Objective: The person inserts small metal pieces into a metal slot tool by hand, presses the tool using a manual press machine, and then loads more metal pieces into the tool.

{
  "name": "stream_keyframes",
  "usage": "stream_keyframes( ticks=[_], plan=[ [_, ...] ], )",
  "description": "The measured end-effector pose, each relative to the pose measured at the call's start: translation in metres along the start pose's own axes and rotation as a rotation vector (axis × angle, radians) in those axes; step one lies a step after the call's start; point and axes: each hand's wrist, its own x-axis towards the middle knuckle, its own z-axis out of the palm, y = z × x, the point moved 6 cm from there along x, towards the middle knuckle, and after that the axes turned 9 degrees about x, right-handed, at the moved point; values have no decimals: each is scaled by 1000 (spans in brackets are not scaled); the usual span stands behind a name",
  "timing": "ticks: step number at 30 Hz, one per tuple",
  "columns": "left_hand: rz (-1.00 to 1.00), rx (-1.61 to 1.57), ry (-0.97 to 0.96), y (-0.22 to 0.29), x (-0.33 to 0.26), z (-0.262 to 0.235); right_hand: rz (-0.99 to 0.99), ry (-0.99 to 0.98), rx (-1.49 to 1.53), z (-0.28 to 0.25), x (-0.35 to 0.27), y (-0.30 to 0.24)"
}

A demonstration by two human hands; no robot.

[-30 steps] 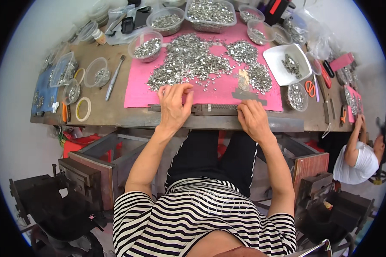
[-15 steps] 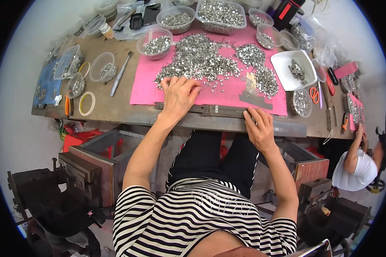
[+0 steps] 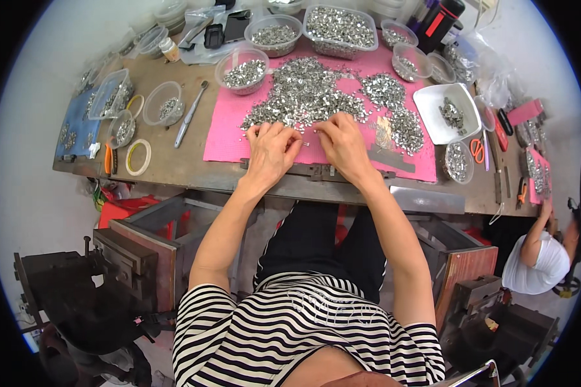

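The two hands are held apart from each other at the near edge of a spread of small silvery metal pieces (image 3: 310,97). The left hand (image 3: 269,151) is placed palm down with its fingers bent; the right hand (image 3: 344,149) is set just to its right, its fingers curled toward the pieces. Whether a piece is pinched by either cannot be told, as the fingertips are too small to make out. The pieces are heaped on a pink mat (image 3: 223,138), which is laid on the counter (image 3: 168,161). A dark metal bar (image 3: 319,172) is set along the near edge, partly hidden by the right forearm. A flat grey plate (image 3: 394,159) is laid to the right of the right hand. Farther right, a few pieces are held in a white tray (image 3: 431,111). More are held in a clear round tub (image 3: 224,79) and, at the far side, in a rectangular tub (image 3: 341,50). To the left, a toothbrush (image 3: 188,119) is laid on the counter.
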Motion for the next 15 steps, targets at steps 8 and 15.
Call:
stream_keyframes(
  ticks=[8, 15],
  plan=[
    [3, -6, 32, -5, -3, -5, 91, -98, -131, 19, 7, 10],
    [20, 19, 69, -3, -5, -7, 73, -111, -69, -30, -28, 1]
  ],
)
